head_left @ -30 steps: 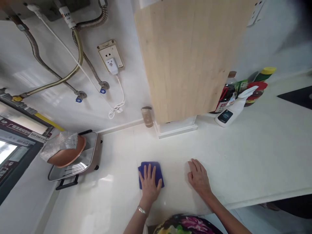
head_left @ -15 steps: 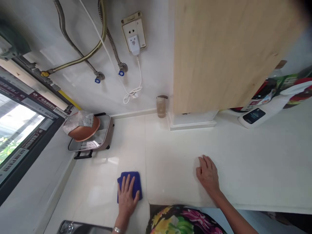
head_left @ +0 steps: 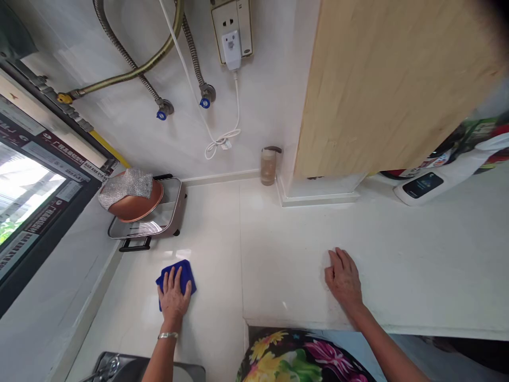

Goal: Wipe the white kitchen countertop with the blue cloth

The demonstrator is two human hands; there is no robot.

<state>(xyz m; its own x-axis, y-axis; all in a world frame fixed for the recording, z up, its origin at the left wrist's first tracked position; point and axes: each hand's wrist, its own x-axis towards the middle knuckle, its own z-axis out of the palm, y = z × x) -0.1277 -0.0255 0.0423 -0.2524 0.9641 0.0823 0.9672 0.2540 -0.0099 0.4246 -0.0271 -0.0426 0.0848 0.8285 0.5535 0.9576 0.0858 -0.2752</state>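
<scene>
My left hand (head_left: 173, 297) lies flat on a folded blue cloth (head_left: 186, 273), fingers stretched out and spread. Underneath is the glossy white countertop (head_left: 278, 254), left of its seam line. A metal bracelet circles the left wrist. Farther right, my right hand (head_left: 344, 278) rests on the counter near its front edge, fingers loosely curled and together. I see nothing in that hand.
An electric pan (head_left: 175, 212) with a copper-coloured pan (head_left: 137, 207) on it stands in the back left corner. A clear jug (head_left: 268, 167) stands by the wall. White bottle (head_left: 421, 185) at right; sink (head_left: 194, 371) at lower left. A wooden cabinet panel (head_left: 389, 95) overhangs.
My left hand and the blue cloth have slid left across the counter, toward the window side. My right hand stays on about the same spot. The view has shifted slightly.
</scene>
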